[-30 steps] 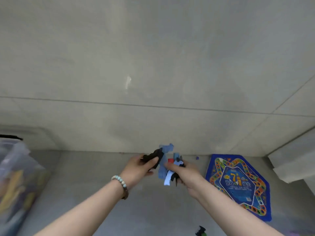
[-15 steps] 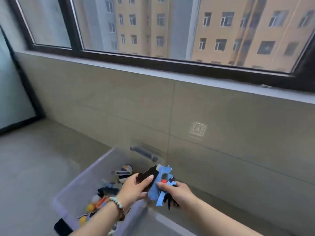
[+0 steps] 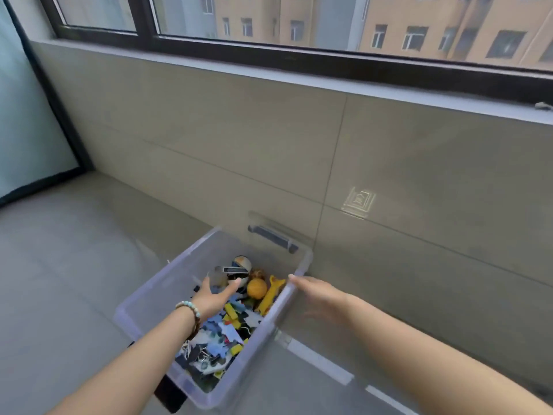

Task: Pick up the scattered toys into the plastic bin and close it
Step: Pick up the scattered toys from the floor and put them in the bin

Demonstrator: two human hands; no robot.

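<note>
A clear plastic bin (image 3: 155,292) stands open on the floor against the tiled wall, with a dark handle at its far end. It holds several toys: blue and black puzzle pieces (image 3: 223,333), an orange ball (image 3: 256,288), a yellow figure (image 3: 270,296) and a round black-and-white toy (image 3: 239,269). My left hand (image 3: 214,296), with a bead bracelet on the wrist, hovers open over the toys inside the bin and holds nothing. My right hand (image 3: 317,296) is open just outside the bin's right rim, fingers straight, also empty.
The tiled wall rises right behind the bin, under a wide window ledge (image 3: 329,82). Grey floor (image 3: 59,265) stretches to the left towards a glass door (image 3: 27,121). A dark object (image 3: 170,395) shows under the bin's near corner. White strips (image 3: 323,362) lie on the floor to the right.
Both hands held blue and black puzzle pieces before; the pieces have left my hands. The left hand is now over the bin, the right beside its rim. The view turned from the floor to the bin.
</note>
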